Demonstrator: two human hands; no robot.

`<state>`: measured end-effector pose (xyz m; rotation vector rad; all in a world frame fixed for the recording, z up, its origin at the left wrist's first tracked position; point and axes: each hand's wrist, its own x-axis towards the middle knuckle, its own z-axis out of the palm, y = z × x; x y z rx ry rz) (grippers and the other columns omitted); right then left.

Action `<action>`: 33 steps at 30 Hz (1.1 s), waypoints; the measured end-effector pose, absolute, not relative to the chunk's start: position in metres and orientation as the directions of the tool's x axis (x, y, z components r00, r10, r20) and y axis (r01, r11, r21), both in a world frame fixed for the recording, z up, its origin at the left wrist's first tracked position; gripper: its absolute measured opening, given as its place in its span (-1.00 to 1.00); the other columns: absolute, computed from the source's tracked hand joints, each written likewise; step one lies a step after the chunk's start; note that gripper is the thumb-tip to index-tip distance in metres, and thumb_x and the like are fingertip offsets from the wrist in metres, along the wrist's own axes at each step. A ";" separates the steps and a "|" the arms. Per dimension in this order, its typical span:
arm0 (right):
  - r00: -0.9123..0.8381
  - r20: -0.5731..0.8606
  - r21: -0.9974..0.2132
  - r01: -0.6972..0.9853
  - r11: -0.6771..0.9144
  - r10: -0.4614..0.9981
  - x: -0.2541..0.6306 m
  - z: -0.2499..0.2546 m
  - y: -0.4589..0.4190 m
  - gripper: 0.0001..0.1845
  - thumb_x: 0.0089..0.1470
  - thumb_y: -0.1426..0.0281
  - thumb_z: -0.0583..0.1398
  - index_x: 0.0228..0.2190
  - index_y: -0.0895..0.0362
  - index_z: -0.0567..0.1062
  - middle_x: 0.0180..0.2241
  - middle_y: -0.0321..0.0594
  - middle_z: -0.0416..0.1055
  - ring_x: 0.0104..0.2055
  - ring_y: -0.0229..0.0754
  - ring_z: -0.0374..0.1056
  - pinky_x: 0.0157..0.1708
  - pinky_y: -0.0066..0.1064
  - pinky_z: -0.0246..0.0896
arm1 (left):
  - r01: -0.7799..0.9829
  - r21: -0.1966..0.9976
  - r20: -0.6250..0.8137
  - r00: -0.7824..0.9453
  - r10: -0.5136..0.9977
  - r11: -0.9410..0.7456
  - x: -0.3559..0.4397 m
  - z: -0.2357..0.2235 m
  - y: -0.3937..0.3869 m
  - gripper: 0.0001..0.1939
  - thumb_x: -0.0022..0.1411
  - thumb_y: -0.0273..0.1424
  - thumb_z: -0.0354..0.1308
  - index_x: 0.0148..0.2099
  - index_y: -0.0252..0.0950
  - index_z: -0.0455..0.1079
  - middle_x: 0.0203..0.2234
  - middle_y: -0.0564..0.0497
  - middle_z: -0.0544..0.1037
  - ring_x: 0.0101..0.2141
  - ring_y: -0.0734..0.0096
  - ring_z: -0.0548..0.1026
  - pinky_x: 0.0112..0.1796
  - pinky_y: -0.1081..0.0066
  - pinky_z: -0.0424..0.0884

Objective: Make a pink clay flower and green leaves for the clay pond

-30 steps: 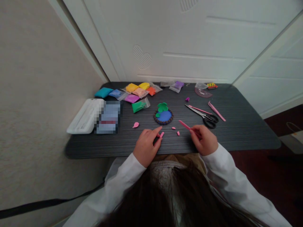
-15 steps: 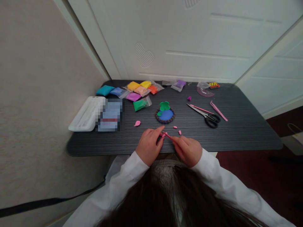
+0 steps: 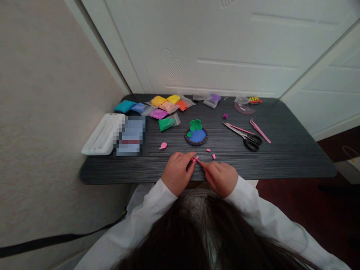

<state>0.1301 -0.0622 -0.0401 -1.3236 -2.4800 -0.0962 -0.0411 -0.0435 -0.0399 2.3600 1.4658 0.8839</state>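
Note:
Near the table's front edge, my left hand [image 3: 178, 170] pinches a small piece of pink clay [image 3: 197, 158] between thumb and fingertips. My right hand [image 3: 221, 177] is closed on a thin pink modelling tool [image 3: 198, 161], whose tip lies against that clay. Just beyond sits a blue clay disc [image 3: 198, 135] ringed with brown clay balls, with a green clay leaf shape [image 3: 195, 125] at its back. Two pink clay bits, one oval [image 3: 208, 150] and one blunt [image 3: 213, 156], lie right of my fingers. A larger pink clay lump [image 3: 163, 145] lies to the left.
Black-handled scissors [image 3: 243, 138], a pink stick [image 3: 239, 128] and pink tweezers [image 3: 260, 131] lie right. Bags of coloured clay, including a green one [image 3: 168, 122], spread along the back left. A white box [image 3: 104, 135] stands at the left edge. White door panels rise behind the table [image 3: 295, 157].
My right hand has moved left with the modelling tool, bringing its tip to the clay in my left hand. The left hand keeps its pinch. The view has shifted slightly.

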 end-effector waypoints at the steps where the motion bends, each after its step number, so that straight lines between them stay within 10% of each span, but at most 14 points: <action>1: -0.514 0.314 -0.091 0.821 0.564 0.798 0.128 -0.039 -0.062 -0.69 0.06 0.40 -0.02 -0.14 0.09 0.33 -0.47 -0.27 0.39 -0.47 -0.26 0.26 -0.45 -0.41 0.00 | 0.736 0.482 0.371 0.319 0.872 -0.475 -0.041 -0.040 -0.044 -0.73 0.11 -0.44 -0.02 -0.09 -0.29 0.24 -0.31 -0.01 0.47 -0.26 0.35 0.32 -0.18 0.29 0.24; 33: -0.514 0.357 -0.214 0.768 0.604 0.780 0.134 -0.039 -0.059 -0.66 0.06 0.42 -0.02 -0.09 0.08 0.29 -0.46 -0.24 0.36 -0.41 -0.25 0.20 -0.38 -0.40 -0.01 | 0.804 0.446 0.376 0.229 0.898 -0.392 -0.063 -0.037 -0.036 -0.79 0.11 -0.42 -0.04 -0.22 -0.29 0.36 -0.37 -0.01 0.43 -0.28 0.39 0.33 -0.15 0.32 0.22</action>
